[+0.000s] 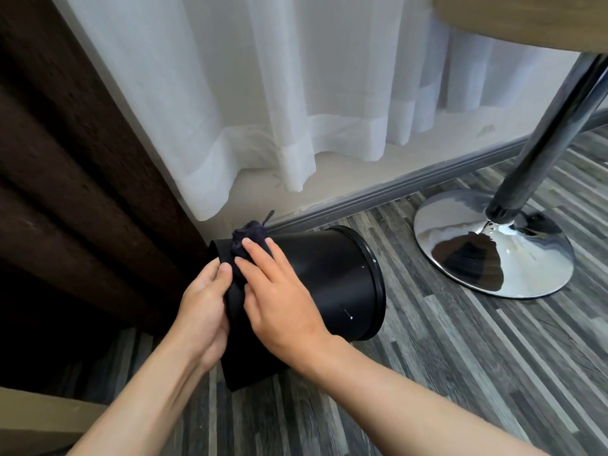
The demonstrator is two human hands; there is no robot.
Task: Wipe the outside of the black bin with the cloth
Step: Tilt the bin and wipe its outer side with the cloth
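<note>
The black bin (329, 278) lies on its side on the striped floor, its rimmed mouth pointing right and its base toward me on the left. A dark, crumpled cloth (250, 238) sits on the bin's upper side near the base. My right hand (279, 291) lies flat over the cloth and presses it onto the bin's wall, fingers stretched toward the far edge. My left hand (204, 307) grips the edge of the bin's base, thumb on top next to the cloth.
A chrome stool base (493, 245) with its dark pole stands on the floor to the right of the bin. White sheer curtains (279, 110) hang behind, a dark brown curtain (65, 159) at the left. A wooden edge (39, 419) shows at the lower left.
</note>
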